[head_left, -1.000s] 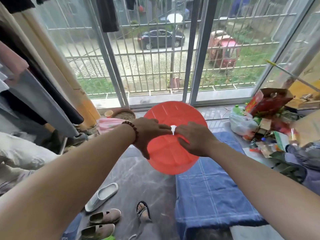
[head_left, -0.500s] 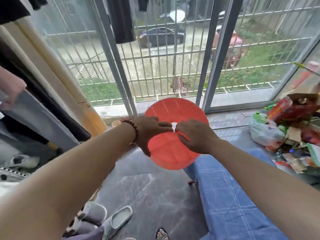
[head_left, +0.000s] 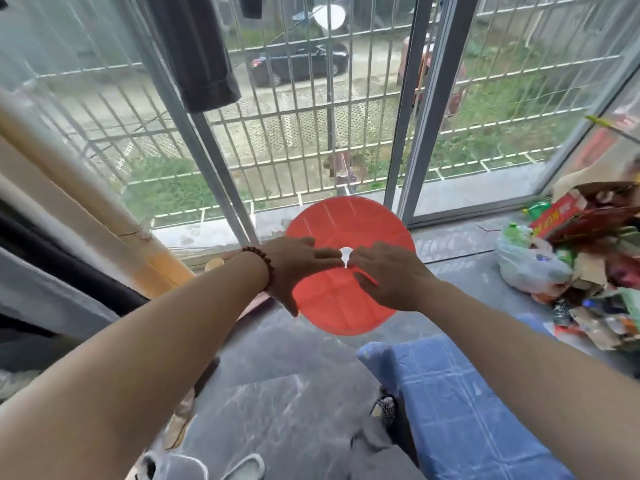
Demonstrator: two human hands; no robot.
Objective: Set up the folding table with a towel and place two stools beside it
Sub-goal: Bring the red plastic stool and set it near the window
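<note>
Beyond the fingers, the barred window (head_left: 311, 133) fills the far side of the view. Below and to the right of the right fingers, a blue checked towel (head_left: 467, 410) lies spread flat over what is presumably the table, which is itself hidden under the cloth. Far out to the right of the fingers sits a heap of bags and boxes (head_left: 571, 258) on the floor.

The red stool (head_left: 346, 306) is directly under both sets of fingers, held off the floor just this side of the window sill, its round top tilted toward the camera. It looks collapsed into a flat disc, so it should be light, thin plastic: stiff across the ribbed face, a little springy at the rim, and smooth enough to slide in a loose hold.

The left hand (head_left: 294, 265) and right hand (head_left: 388, 278) lie on that face from either side, thumbs splayed toward the lower edge. Both hands' fingertips meet at the small centre hole (head_left: 345, 252) and seem to hook over its edge, grasping the stool there. That hole is a fair carrying point, but opening it will likely want a hold on the rim. A bead bracelet (head_left: 263, 268) circles the left wrist.
</note>
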